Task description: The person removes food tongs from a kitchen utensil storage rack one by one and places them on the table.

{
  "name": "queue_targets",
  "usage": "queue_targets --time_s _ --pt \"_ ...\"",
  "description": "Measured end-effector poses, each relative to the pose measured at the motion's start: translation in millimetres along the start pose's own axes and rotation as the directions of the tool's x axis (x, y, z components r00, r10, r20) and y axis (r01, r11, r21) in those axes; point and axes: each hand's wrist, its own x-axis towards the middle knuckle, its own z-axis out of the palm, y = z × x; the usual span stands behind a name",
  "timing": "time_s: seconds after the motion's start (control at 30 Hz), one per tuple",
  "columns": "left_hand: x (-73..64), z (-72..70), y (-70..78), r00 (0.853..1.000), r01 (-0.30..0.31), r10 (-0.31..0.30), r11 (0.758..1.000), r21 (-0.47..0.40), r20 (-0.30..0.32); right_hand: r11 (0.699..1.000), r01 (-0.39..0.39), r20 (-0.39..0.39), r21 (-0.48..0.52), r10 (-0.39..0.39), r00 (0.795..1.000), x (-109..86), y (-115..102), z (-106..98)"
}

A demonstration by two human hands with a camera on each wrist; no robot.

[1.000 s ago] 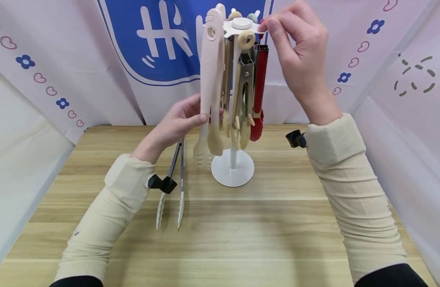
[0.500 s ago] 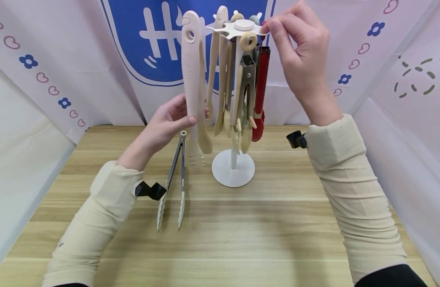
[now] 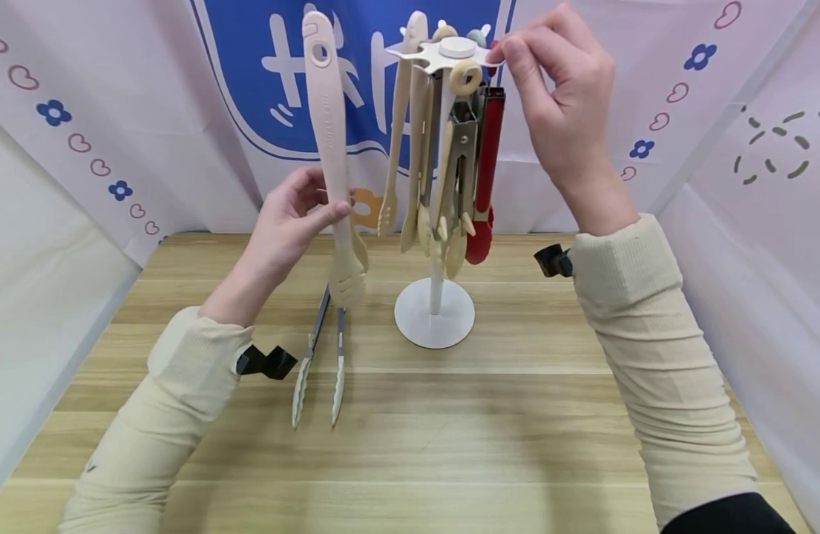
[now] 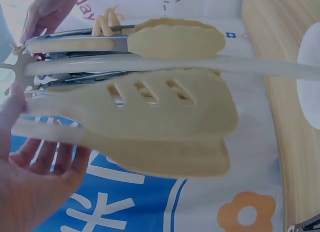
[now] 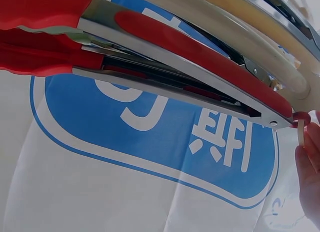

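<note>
In the head view my left hand (image 3: 289,215) grips pale cream spatula tongs (image 3: 326,111) upright, thumb in front and fingers behind, left of the hanging rack. Their slotted blade (image 4: 150,112) lies over a second, plain blade in the left wrist view. My right hand (image 3: 563,96) pinches an arm of the white rack's star-shaped top (image 3: 458,48). Below those fingertips hang red-handled tongs (image 3: 490,148), also close in the right wrist view, where a red ring (image 5: 300,117) sits at the fingertips. Several cream tongs and steel ones hang on the rack's other arms.
The rack stands on a round white base (image 3: 434,315) on a wooden table (image 3: 450,430). Spread tongs (image 3: 339,386) with white scalloped tips lie left of the base, their upper end hidden behind the held pair. A printed cloth (image 3: 236,200) hangs behind.
My left hand has drawn the spatula tongs leftward, away from the rack, and turned them slightly; the tongs on the table are now partly covered. My right hand stays at the rack top.
</note>
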Motion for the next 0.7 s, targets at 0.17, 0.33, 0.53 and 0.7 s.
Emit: queue_targets --time_s 0.17,0.33,0.53,0.7 --pt "-0.8 -1.0 -0.2 0.994 0.037 -0.027 0.995 0.092 -0.104 1.0 -0.005 -0.004 -0.008 0.005 1.0 0.2 -1 0" --pt "-1.4 -3.2 -1.7 0.988 0.056 -0.031 0.984 0.169 -0.151 1.0 -0.009 -0.006 -0.009 0.009 1.0 0.3 -1 0" --pt "-0.3 -6.8 -5.6 0.975 0.105 -0.052 0.964 0.244 -0.215 1.0 -0.009 -0.004 -0.007 0.009 1.0 0.1 -2 0" --pt "0.7 -12.1 -10.3 0.964 0.163 -0.086 0.937 0.308 -0.251 1.0 -0.011 -0.008 -0.001 0.011 1.0 -0.1 -2 1"
